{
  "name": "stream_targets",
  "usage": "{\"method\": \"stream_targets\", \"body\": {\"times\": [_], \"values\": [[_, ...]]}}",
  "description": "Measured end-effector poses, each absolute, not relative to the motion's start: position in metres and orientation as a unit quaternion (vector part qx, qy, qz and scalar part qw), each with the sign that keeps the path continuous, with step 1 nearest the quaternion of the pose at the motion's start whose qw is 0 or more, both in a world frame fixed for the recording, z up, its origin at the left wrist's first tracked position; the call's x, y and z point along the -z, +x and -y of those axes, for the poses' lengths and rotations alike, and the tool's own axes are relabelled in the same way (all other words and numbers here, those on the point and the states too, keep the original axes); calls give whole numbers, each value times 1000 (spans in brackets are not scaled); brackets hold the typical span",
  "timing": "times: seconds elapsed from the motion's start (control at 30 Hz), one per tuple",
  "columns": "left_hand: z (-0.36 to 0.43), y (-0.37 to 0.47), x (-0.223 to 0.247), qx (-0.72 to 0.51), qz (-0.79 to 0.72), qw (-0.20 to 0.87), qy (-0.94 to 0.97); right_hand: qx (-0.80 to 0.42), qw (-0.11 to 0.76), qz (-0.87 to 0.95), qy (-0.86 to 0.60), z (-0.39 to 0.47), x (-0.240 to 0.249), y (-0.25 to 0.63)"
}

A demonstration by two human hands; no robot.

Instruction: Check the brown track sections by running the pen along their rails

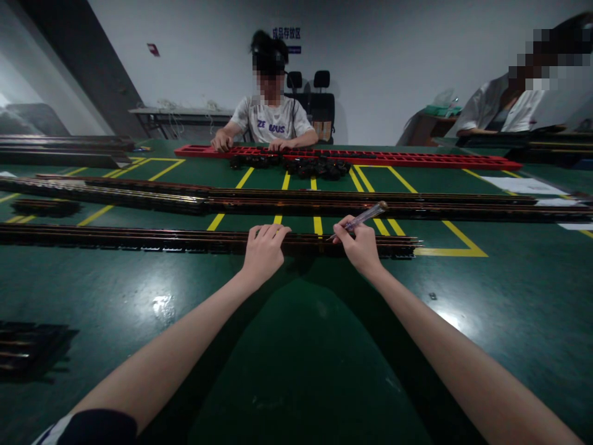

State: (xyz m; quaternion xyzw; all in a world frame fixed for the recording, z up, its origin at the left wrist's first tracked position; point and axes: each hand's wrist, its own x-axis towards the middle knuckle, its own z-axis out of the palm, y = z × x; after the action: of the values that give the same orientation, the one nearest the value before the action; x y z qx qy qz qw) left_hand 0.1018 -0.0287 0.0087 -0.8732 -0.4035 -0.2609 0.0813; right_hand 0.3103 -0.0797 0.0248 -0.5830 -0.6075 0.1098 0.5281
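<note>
A long bundle of dark strips (139, 238) with coppery edges lies across the table in front of me. My left hand (265, 250) is closed over it near the middle, fingers on top and the thumb side hidden. To the right, my right hand (360, 247) grips a slim screwdriver (368, 215) with a clear purplish handle and a brown end. The tool slants down to the left, its thin tip at the strips' upper side. Whether the tip touches them I cannot tell.
More long dark strips (287, 201) lie behind. Farther back, a person (273, 120) has both hands at a red slotted rail (417, 159), beside black parts (317, 167). Another person (504, 105) sits at right. Short dark pieces (32, 349) lie left on the green table (152, 334).
</note>
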Motion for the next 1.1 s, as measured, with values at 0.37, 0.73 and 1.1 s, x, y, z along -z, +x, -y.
{"method": "stream_targets", "body": {"times": [0.37, 0.73, 1.1], "values": [[26, 98, -7, 294, 359, 70, -883, -138, 559, 584, -572, 78, -20, 313], [27, 98, -7, 310, 341, 63, -885, -112, 584, 555, -581, 78, -20, 319], [28, 100, -10, 297, 359, 46, -884, -98, 596, 544, -582, 79, -26, 320]]}}
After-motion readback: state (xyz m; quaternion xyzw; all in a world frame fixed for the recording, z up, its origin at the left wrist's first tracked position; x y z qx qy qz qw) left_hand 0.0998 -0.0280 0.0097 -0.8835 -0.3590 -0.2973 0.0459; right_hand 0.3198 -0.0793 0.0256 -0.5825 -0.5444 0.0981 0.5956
